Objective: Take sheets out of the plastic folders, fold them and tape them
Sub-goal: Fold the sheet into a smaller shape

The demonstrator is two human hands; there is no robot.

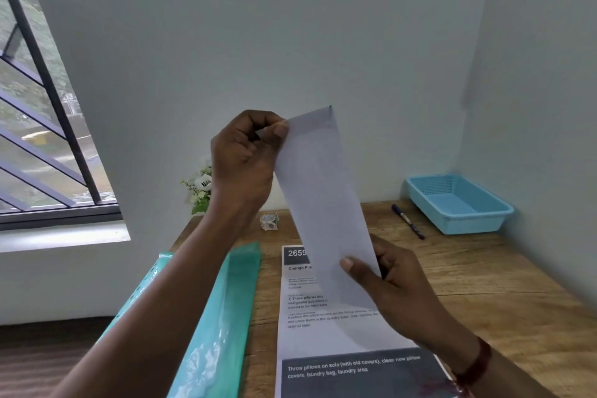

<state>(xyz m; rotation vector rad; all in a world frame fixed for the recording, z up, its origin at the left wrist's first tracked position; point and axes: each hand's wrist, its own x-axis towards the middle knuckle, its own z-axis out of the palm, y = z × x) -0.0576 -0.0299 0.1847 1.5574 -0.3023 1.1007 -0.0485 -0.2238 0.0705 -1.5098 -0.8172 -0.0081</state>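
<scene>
While raised clear of the wooden table (484,284), the folded sheet (323,197) is held at both ends. The left hand (242,155) pinches its upper edge at 11 o'clock, fingers tightly curled. The right hand (387,278) pinches the lower end at 5 o'clock. A green plastic folder (232,294) lies at 8 o'clock.

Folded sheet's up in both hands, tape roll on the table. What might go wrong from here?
1. The left hand and right hand both pinch the folded sheet in mid-air, and the tape roll lies on the table beyond it. Freeing a hand to fetch it may let the fold spring open.
2. The green folder seems to overhang the table's left edge beneath the left forearm; a nudge might slide it off.
</scene>
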